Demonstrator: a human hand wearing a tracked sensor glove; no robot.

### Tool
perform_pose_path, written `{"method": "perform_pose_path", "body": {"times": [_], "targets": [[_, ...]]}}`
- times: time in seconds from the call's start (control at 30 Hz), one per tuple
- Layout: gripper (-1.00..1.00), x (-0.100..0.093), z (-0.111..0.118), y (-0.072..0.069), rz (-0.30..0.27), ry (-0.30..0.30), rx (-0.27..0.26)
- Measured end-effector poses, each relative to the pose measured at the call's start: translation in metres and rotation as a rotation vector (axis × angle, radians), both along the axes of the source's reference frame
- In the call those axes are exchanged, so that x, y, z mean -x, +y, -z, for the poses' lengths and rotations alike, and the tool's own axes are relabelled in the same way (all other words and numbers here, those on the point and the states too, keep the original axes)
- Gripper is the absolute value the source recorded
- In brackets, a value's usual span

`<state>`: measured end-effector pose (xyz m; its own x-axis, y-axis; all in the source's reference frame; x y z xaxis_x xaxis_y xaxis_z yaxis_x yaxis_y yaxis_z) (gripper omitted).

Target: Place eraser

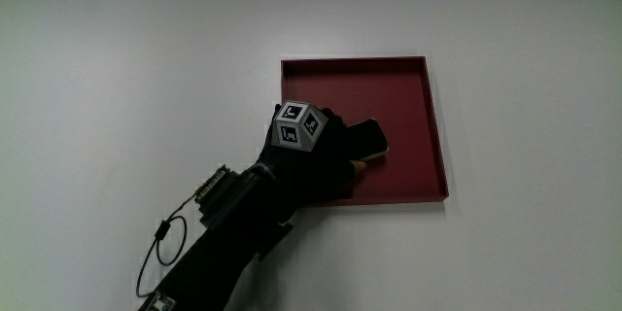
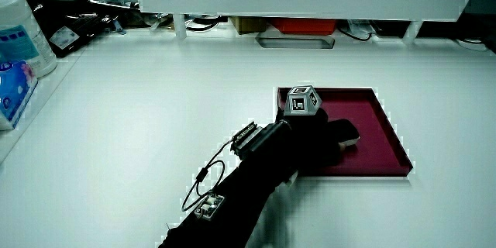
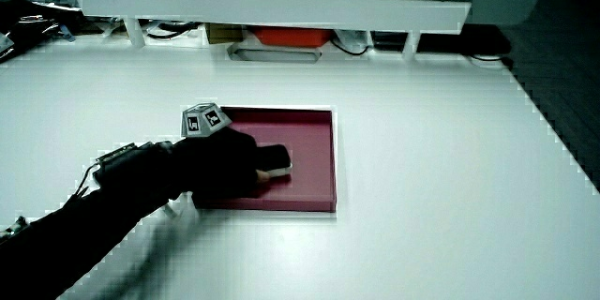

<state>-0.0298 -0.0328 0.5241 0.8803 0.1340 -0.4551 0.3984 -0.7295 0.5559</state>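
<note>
A black-gloved hand (image 1: 313, 158), with a patterned cube (image 1: 297, 126) on its back, reaches from the white table (image 1: 117, 58) into a shallow dark red tray (image 1: 389, 87). Its fingers are curled round the eraser (image 1: 369, 140), which sits low over the part of the tray's floor nearer to the person. This looks like the placing step almost finished: the next move probably calls for the fingers to loosen and the hand to lift straight off so the eraser is not dragged. The eraser is a small dark block with rounded ends and a pale edge, mostly hidden by the glove, and whether it already rests on the tray floor cannot be told.
</note>
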Motion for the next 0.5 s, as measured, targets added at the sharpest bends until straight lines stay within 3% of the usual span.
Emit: {"method": "perform_pose_path", "body": {"times": [0.37,0.5], "targets": [[-0.52,0.006,-0.001,0.002,0.015,0.0,0.013],[-0.71,0.015,0.006,-0.001,0.026,0.051,0.01]]}}
